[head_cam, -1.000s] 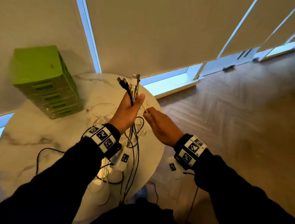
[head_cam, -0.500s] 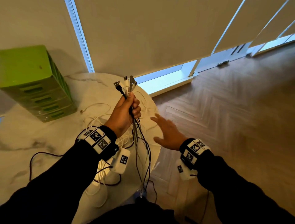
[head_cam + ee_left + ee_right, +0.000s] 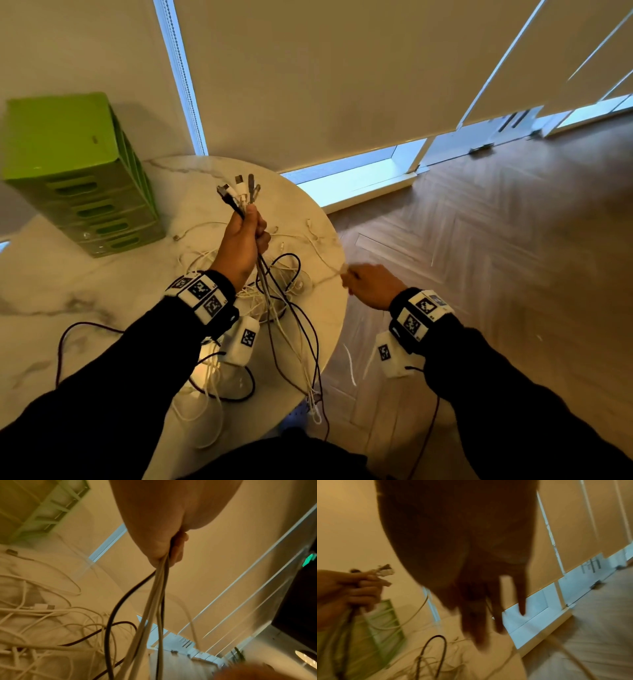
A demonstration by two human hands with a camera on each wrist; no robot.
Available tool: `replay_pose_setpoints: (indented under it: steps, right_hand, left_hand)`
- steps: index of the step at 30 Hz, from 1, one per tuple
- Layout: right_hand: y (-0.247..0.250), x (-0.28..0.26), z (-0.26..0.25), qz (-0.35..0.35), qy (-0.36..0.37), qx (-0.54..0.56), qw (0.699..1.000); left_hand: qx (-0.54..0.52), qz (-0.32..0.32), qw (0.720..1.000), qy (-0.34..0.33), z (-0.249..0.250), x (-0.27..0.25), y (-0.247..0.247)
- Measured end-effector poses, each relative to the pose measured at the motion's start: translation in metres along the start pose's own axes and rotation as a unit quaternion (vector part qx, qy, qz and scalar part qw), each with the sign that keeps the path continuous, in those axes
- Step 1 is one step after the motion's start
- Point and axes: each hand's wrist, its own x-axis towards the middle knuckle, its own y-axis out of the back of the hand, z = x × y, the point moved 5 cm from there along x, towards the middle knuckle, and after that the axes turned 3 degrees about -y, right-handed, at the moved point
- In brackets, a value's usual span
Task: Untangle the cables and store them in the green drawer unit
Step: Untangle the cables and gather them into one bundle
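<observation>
Cables (image 3: 274, 291) are mostly a knotted heap on the marble table (image 3: 68, 291), with a handful of plug ends (image 3: 239, 192) bunched upright in my left hand (image 3: 241, 246), fist clamped round them. My right hand (image 3: 371, 284) is out past the table edge, pinching one white cable (image 3: 325, 255), I think; it's blurry. So I'm mid-untangle, teasing single strands free. Next I'd pull that one clear slowly so it doesn't snag. Green drawer unit (image 3: 78, 171) sits at the table's back left, drawers shut.
</observation>
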Motion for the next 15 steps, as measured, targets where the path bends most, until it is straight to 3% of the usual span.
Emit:
replay_pose_setpoints:
  steps: [2, 3, 4, 7, 9, 11, 15]
  right_hand:
    - [-0.015, -0.005, 0.020, -0.174, -0.081, -0.117, 0.974]
    - [-0.018, -0.007, 0.018, -0.223, -0.079, -0.114, 0.965]
    - [-0.017, -0.009, 0.012, -0.235, -0.052, -0.079, 0.967]
    - [-0.003, -0.002, -0.040, -0.146, 0.091, 0.017, 0.985]
    - [-0.003, 0.006, -0.076, -0.139, 0.155, 0.113, 0.972]
    - [-0.016, 0.009, -0.106, -0.225, 0.160, 0.173, 0.945]
    - [-0.052, 0.007, -0.127, -0.388, 0.170, 0.124, 0.897]
  left_hand:
    - [-0.048, -0.041, 0.998, 0.022, 0.004, -0.004, -0.005]
    - [-0.064, -0.072, 0.995, 0.028, 0.008, -0.007, -0.007]
    - [-0.073, -0.106, 0.991, 0.035, 0.011, -0.012, -0.013]
    - [-0.061, -0.174, 0.982, 0.037, 0.021, -0.025, -0.023]
    - [-0.047, -0.207, 0.977, 0.038, 0.027, -0.033, -0.028]
    - [-0.045, -0.224, 0.973, 0.042, 0.038, -0.038, -0.026]
    - [-0.057, -0.225, 0.969, 0.080, 0.062, -0.043, 0.000]
